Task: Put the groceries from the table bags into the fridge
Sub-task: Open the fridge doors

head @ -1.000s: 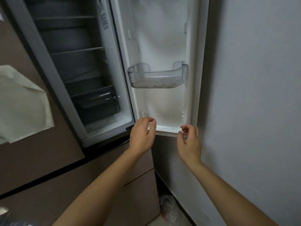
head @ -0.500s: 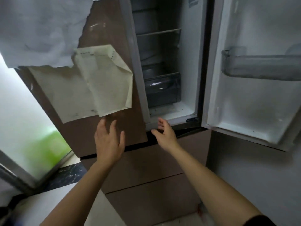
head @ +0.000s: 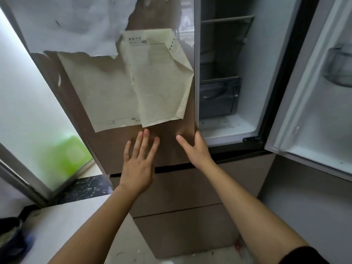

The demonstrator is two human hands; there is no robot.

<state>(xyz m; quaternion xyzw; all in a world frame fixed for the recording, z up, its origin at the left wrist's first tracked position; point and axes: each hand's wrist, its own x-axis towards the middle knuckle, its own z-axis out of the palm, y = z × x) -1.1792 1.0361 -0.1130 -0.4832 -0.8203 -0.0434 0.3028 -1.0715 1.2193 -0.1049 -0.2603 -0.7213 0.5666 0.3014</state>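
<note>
Bright window (head: 28, 92) and pale worktop (head: 66, 225) sit left of the fridge (head: 181, 187), its right door (head: 314, 111) open. Your left hand (head: 138, 168) hovers before the closed left door (head: 106, 145), fingers (head: 144, 141) released; your right hand (head: 194, 149) seemingly grasps that door's edge.

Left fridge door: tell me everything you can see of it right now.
The left fridge door is a glossy brown panel, upright, beside the open fridge compartment. Torn white film covers its top, and two creased cream paper sheets hang on its face, one overlapping the other. The right hand grips its inner edge, thumb on the front. The left hand is spread flat at its lower face; contact is unclear. Whether it is fully closed cannot be told.
</note>
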